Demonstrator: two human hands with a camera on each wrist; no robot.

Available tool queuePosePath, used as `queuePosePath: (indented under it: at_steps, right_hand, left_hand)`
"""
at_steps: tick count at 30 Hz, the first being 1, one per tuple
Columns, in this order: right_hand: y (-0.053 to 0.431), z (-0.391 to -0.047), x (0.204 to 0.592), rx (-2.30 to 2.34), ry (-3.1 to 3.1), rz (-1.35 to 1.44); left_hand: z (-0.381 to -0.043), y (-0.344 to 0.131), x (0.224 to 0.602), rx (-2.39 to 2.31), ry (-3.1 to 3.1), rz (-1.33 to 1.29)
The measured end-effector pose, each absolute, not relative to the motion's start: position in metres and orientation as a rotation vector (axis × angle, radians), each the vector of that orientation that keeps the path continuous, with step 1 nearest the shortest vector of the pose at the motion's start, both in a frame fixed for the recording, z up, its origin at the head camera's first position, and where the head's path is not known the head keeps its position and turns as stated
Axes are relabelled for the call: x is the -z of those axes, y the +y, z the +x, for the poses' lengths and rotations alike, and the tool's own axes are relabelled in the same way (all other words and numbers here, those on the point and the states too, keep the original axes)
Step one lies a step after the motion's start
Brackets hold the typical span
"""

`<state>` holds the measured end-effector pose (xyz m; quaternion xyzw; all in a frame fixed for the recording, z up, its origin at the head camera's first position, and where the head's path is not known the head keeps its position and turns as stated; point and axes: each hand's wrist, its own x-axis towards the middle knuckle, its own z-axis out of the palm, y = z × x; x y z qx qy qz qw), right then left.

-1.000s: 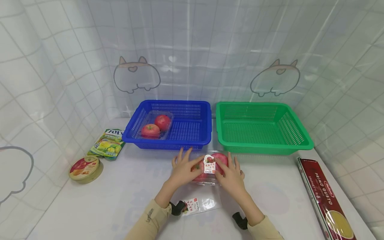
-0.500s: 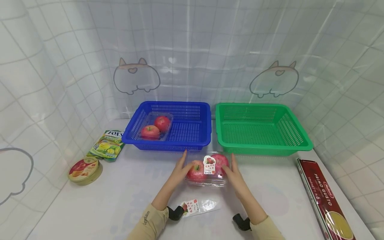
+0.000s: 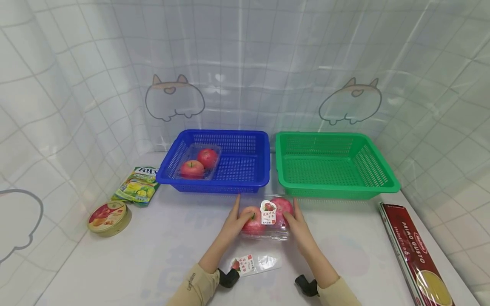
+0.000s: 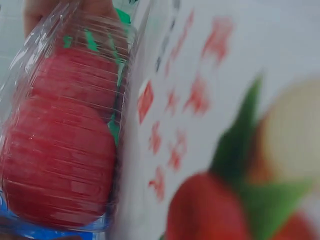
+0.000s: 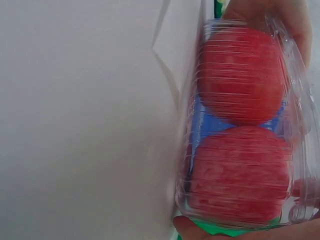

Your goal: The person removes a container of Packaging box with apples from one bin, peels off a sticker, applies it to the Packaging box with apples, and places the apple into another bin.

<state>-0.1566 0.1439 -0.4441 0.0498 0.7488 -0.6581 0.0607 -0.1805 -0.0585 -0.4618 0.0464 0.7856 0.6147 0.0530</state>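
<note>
A clear plastic box (image 3: 268, 233) with two red apples (image 3: 252, 222) lies between my hands in the head view, a white printed label (image 3: 268, 213) on its lid. My left hand (image 3: 231, 222) grips its left end and my right hand (image 3: 299, 226) grips its right end, thumbs over the lid. In the right wrist view the box (image 5: 187, 165) shows its ribbed side, with fingertips (image 5: 187, 227) at the near end. The left wrist view also shows the apples (image 4: 57, 160) through the plastic. The undersides of the hands are hidden in the head view.
A blue basket (image 3: 218, 187) behind holds another box of apples (image 3: 192, 168). Right of it stands a green basket (image 3: 337, 191). A sweets bag (image 3: 137, 186) and round tin (image 3: 109, 218) lie left, a spaghetti box (image 3: 417, 255) right. A clear strip with a label (image 3: 245, 265) lies in front.
Both hands have moved from the label on top of the lid outward to the two ends of the box, and now grip it. The box has shifted slightly toward me.
</note>
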Motion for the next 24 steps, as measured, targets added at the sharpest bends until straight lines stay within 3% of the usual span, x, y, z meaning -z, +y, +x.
queuePosePath:
  at_steps: [14,24]
  right_hand:
    - [0.151,-0.138,0.426,1.989,2.275,0.220]
    - [0.171,-0.135,0.415,1.975,2.247,0.118]
  left_hand:
    - [-0.159,-0.051,0.449,-1.964,2.318,0.102]
    - [-0.153,-0.058,0.437,-2.018,2.115,0.071]
